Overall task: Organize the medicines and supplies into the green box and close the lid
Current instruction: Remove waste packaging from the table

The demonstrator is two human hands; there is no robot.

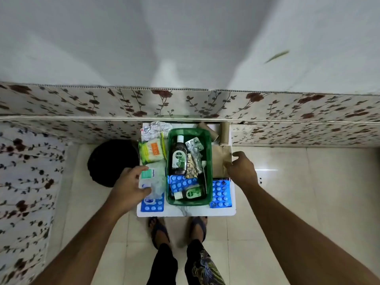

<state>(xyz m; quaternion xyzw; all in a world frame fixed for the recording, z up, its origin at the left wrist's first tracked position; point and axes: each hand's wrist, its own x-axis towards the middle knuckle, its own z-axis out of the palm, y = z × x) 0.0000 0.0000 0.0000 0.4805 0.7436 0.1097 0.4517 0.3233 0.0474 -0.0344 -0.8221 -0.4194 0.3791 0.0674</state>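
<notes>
The green box (209, 153) stands open on a small white table (185, 212). Inside lie a large Dettol bottle (178, 159), a smaller green bottle (190, 193), silver pill strips (194, 148) and a blue blister pack (180, 183). My left hand (128, 187) rests on clear plastic packets (153, 179) left of the box, fingers spread over them. My right hand (239, 169) hovers over a brown paper bag (220, 161) at the table's right edge, fingers apart. Blue blister packs lie at the front left (153, 206) and front right (221, 194). No lid is visible.
A cotton swab pack (151, 152) and crumpled foil strips (154, 130) lie at the back left. Cardboard tubes (224, 133) stand at the back right. A black round object (112, 161) sits on the floor to the left. A floral-patterned wall runs behind.
</notes>
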